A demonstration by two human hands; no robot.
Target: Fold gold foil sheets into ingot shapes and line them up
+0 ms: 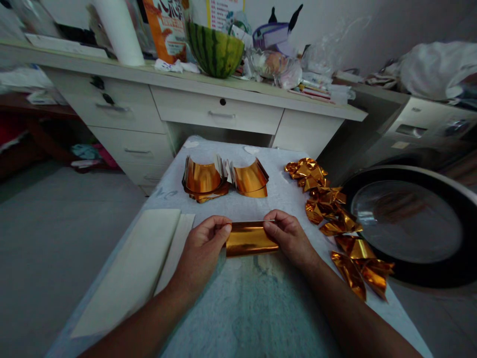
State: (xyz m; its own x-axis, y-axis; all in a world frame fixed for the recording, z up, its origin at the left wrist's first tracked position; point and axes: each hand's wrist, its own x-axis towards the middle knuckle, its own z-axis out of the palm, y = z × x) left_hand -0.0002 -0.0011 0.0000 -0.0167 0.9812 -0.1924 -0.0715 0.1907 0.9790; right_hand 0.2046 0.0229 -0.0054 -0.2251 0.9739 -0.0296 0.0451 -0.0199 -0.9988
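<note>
A shiny gold foil sheet (251,241) is stretched between both hands just above the cloth-covered table. My left hand (208,248) pinches its upper left corner between thumb and fingers. At the upper right corner, my right hand (288,238) grips it the same way. Beyond the hands lie two stacks of curved gold foil sheets, a left stack (203,178) and a right stack (251,179). Along the table's right side runs a row of folded gold foil pieces (330,199). Left of my left hand are white paper sheets (137,263), lying flat.
Behind the table stands a white desk (219,112) with drawers. On it are a cut watermelon (216,49), a white roll (119,32), an orange packet (166,32) and plastic bags. A washing machine (413,129) with its round door (406,221) open borders the table's right edge.
</note>
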